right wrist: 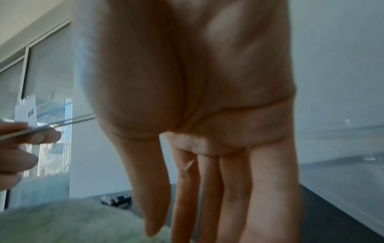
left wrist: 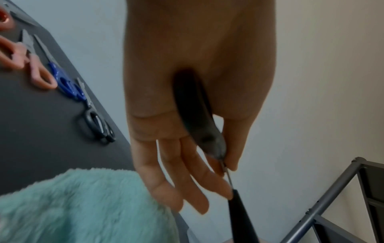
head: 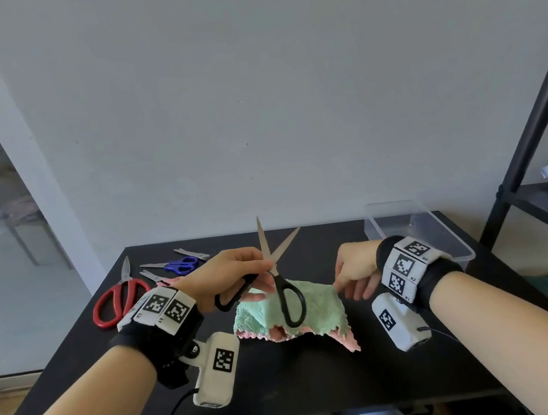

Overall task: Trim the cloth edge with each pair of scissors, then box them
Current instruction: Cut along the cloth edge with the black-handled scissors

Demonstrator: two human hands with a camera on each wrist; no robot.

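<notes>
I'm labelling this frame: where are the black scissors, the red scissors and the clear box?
black scissors (head: 264,243), head view, left blade.
red scissors (head: 125,287), head view, where the handles meet.
clear box (head: 412,224), head view, bare floor inside.

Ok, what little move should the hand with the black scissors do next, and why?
Probably turn the black scissors down toward the edge of the green cloth. The left hand holds them open, blades pointing up above the cloth, while the right hand is at its raised corner, so nothing is between the blades yet.

Black scissors (head: 276,277) open, blades up, over rumpled green cloth (head: 319,305), apparently touching.
</notes>
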